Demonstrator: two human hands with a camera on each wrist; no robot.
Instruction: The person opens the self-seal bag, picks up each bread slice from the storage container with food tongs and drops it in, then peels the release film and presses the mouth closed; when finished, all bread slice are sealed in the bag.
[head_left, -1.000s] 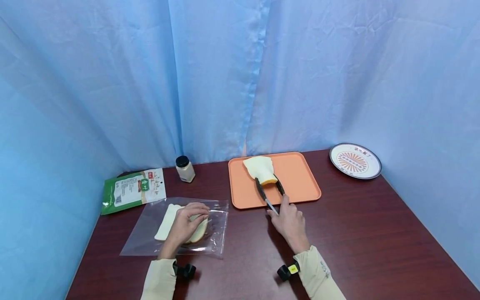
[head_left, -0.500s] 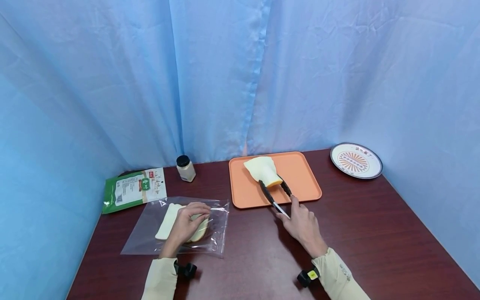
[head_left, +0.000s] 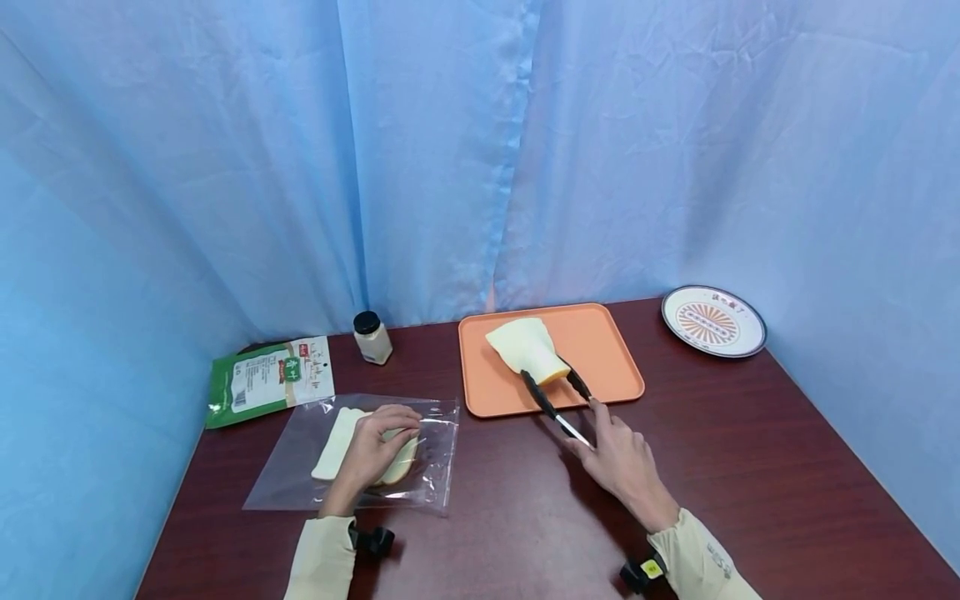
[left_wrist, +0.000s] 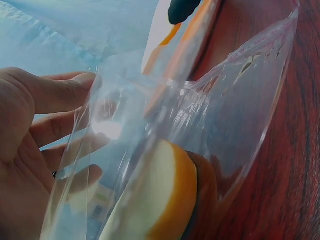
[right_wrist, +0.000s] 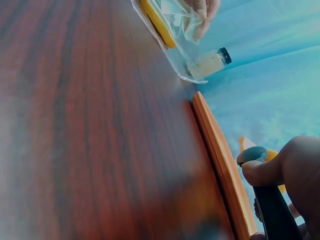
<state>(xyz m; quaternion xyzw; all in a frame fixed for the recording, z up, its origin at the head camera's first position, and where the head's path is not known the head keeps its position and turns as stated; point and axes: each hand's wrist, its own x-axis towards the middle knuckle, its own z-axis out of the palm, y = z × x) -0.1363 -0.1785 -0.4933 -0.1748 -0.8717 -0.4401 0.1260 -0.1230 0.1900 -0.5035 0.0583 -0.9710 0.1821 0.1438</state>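
While left fingers (head_left: 397,412) pinch the bag (head_left: 288,475), right fingers (head_left: 602,418) clamp tongs (head_left: 538,393) pointing forward-left.

In the head view, the right grip (head_left: 621,460) has been carried rightward and a little lower in the frame than a second ago; the cream sleeve (head_left: 708,558) and black wrist device (head_left: 634,577) behind it have been shifted toward the lower right. The tongs (head_left: 538,393) have been drawn the same way and slanted more sideways. The near end of the bread slice (head_left: 527,348) has been swung right and slightly downward over the orange tray (head_left: 596,342), and its upper edge lowered slightly.
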